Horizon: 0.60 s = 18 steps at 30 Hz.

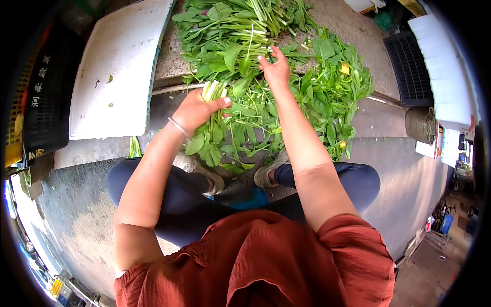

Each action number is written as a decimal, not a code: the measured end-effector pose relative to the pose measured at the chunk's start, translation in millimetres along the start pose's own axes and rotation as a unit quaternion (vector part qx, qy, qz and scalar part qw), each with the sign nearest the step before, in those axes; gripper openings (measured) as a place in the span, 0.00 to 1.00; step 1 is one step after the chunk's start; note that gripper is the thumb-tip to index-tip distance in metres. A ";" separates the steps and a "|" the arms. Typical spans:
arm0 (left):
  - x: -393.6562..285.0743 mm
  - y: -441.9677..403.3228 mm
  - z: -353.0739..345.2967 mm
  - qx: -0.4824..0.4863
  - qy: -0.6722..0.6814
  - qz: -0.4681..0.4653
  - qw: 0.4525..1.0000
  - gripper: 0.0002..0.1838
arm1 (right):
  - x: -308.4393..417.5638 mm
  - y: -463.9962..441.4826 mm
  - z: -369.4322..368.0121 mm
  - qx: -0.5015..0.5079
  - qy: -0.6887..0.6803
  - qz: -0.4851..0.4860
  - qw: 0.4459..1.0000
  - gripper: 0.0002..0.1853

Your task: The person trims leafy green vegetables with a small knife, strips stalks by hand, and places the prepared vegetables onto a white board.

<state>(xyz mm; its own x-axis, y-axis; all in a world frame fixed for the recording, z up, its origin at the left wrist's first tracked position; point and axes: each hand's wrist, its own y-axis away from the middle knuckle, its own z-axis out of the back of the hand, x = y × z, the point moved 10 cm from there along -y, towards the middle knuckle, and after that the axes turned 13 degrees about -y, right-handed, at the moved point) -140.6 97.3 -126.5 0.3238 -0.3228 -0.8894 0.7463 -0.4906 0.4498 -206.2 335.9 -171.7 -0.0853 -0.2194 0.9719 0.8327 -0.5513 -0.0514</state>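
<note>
My left hand [197,110], with a pale bangle at the wrist, is closed round a bunch of leafy greens [215,91]. Pale cut stems stick out above the fist, and leaves hang below it. Over at the near edge of a large pile of greens [220,46], my right hand [276,71] has its thumb and fingers apart beside the stem ends. I see nothing held in it. Loose leaves and stalks [332,87] are heaped to the right of that hand and spill down between my shoes.
On the left lies a white foam board [120,66], with a black crate [51,97] beyond it. The greens rest on a stone step [337,20]. At right stand a dark plastic crate [409,66], a white foam box [442,66] and a round bucket [420,124].
</note>
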 end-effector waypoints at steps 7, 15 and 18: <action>-12.2 0.1 6.1 -0.017 -0.007 -0.027 0.999 0.09 | 1.6 -14.8 -23.3 0.114 0.070 0.054 0.990 0.26; -10.2 -1.0 9.6 -0.033 -0.021 -0.023 0.999 0.09 | -8.1 2.3 -29.6 0.117 -0.130 -0.142 0.974 0.20; -11.3 -0.4 8.4 -0.034 -0.022 -0.021 0.999 0.09 | -2.7 2.1 -27.6 0.075 -0.195 -0.136 0.968 0.19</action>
<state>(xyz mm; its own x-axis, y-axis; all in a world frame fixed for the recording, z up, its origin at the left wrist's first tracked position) -149.5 94.3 -115.9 0.2658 -0.3390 -0.9025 0.7971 -0.4492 0.4035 -219.4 313.2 -180.8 -0.1229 0.2545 0.9592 0.8816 -0.4158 0.2233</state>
